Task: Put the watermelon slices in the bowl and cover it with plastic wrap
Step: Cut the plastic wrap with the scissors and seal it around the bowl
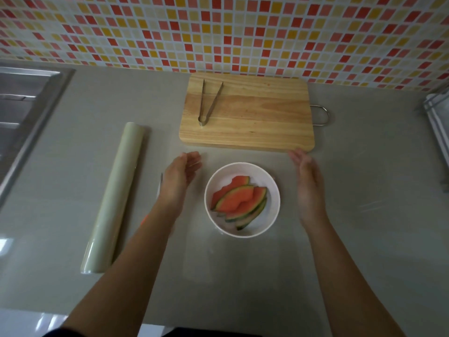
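Note:
A white bowl (272,188) stands on the grey counter and holds several watermelon slices (239,199) with red flesh and green rind. A faint clear sheet of plastic wrap (243,263) appears to lie over the bowl and the counter around it; its edges are hard to make out. My left hand (181,181) hovers just left of the bowl, fingers relaxed and holding nothing. My right hand (308,188) is just right of the bowl, fingers straight, palm facing the bowl. A roll of plastic wrap (116,198) lies further left.
A wooden cutting board (255,117) lies behind the bowl with metal tongs (209,103) on it. A steel sink (24,113) is at the far left, a dish rack (437,117) at the right edge. A tiled wall (218,27) backs the counter.

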`<state>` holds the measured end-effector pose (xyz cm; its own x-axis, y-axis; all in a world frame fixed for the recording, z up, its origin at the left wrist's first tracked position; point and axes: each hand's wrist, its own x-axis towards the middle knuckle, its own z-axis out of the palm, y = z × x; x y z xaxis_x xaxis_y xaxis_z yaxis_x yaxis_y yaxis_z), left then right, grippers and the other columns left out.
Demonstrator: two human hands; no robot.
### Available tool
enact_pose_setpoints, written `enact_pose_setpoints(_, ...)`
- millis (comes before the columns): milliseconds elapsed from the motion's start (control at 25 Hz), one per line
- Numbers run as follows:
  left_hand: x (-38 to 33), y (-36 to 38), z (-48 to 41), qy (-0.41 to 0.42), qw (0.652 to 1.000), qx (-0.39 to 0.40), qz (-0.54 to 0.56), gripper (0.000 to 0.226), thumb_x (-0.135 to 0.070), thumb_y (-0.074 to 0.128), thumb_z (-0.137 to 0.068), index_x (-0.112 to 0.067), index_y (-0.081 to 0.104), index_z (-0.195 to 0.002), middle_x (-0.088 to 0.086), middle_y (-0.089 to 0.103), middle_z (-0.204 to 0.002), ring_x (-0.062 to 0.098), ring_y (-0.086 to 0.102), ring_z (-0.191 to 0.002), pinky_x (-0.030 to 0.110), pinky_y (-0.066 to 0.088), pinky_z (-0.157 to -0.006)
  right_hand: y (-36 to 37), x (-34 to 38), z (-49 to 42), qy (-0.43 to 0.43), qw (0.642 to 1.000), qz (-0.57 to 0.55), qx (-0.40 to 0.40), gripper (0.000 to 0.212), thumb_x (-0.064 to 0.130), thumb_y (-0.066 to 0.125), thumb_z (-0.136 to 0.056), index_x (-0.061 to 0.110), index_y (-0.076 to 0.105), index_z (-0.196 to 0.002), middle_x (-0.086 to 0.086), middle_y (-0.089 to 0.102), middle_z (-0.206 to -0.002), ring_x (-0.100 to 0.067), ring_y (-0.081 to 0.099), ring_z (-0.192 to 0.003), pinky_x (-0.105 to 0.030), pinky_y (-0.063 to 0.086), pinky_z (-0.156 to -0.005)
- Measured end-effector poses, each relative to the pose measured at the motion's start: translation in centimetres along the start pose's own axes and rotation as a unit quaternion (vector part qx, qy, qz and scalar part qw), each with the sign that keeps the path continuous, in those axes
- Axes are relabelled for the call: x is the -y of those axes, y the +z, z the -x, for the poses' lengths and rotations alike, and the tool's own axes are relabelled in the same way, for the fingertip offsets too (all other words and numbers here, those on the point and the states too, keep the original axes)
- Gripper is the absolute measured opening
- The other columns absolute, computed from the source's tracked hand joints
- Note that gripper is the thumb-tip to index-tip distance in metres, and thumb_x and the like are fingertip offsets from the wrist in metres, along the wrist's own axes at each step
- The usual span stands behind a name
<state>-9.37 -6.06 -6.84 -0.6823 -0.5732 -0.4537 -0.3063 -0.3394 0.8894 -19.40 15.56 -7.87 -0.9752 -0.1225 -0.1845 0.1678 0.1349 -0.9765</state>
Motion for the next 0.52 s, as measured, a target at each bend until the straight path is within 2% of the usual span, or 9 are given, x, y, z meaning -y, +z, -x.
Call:
enact_pose_setpoints(80,1.6,1.4,2.5,0.047,0.997,0.064,0.025,0.045,-0.041,0.026,-0.097,-0.018,0.056,-0.122,-0.001,0.061,-0.124,0.010,0.057,-0.116,0.024,0.042,-0.101,0.9,0.3,1.8,0.015,0.984,-0.070,0.164,0.077,0.082,0.036,-0.069,0.029,0.046,-0.124,0.015,0.052,-0.127,0.011,0.051,-0.114,-0.008,0.039,-0.095)
enact_pose_setpoints(120,2.4,2.2,3.4,0.055,0.994,0.090,0.042,0.051,-0.045,0.026,-0.093,-0.018,0.053,-0.127,-0.001,0.060,-0.126,0.010,0.058,-0.116,0.027,0.045,-0.101,1.7,0.1,2.4,0.044,0.973,-0.103,0.201,0.090,0.088,0.039,-0.058,0.028,0.046,-0.124,0.014,0.053,-0.126,0.008,0.054,-0.112,-0.010,0.044,-0.091)
enact_pose_setpoints(200,3.3,3.3,4.2,0.056,0.991,0.096,0.072,0.058,-0.047,0.027,-0.091,-0.012,0.054,-0.129,0.006,0.064,-0.121,0.019,0.062,-0.112,0.036,0.051,-0.096,3.0,-0.7,3.1,0.082,0.963,-0.148,0.207,0.100,0.091,0.046,-0.049,0.023,0.051,-0.122,0.004,0.063,-0.119,-0.008,0.062,-0.109,-0.021,0.052,-0.084)
enact_pose_setpoints(320,3.7,3.4,3.6,0.051,0.993,0.073,0.077,0.060,-0.048,0.028,-0.094,-0.006,0.057,-0.125,0.019,0.064,-0.120,0.034,0.062,-0.111,0.047,0.053,-0.092,3.6,-1.2,2.6,0.120,0.965,-0.165,0.165,0.093,0.090,0.039,-0.056,0.020,0.061,-0.114,-0.008,0.069,-0.110,-0.025,0.063,-0.108,-0.035,0.053,-0.088)
enact_pose_setpoints(440,3.3,3.4,3.5,0.037,0.993,0.082,0.071,0.053,-0.046,0.026,-0.098,-0.013,0.066,-0.111,0.013,0.071,-0.104,0.027,0.066,-0.099,0.040,0.054,-0.084,3.8,-1.2,2.1,0.125,0.972,-0.138,0.142,0.084,0.070,0.009,-0.085,0.012,0.063,-0.112,-0.017,0.068,-0.108,-0.031,0.063,-0.106,-0.044,0.048,-0.095)
enact_pose_setpoints(520,2.8,3.6,3.6,0.023,0.996,0.072,0.044,0.053,-0.043,0.022,-0.101,-0.019,0.068,-0.105,0.008,0.073,-0.097,0.023,0.068,-0.094,0.036,0.054,-0.079,3.9,-0.9,2.2,0.120,0.981,-0.079,0.129,0.081,0.066,0.005,-0.086,0.018,0.069,-0.102,-0.014,0.071,-0.103,-0.029,0.065,-0.102,-0.044,0.048,-0.098)
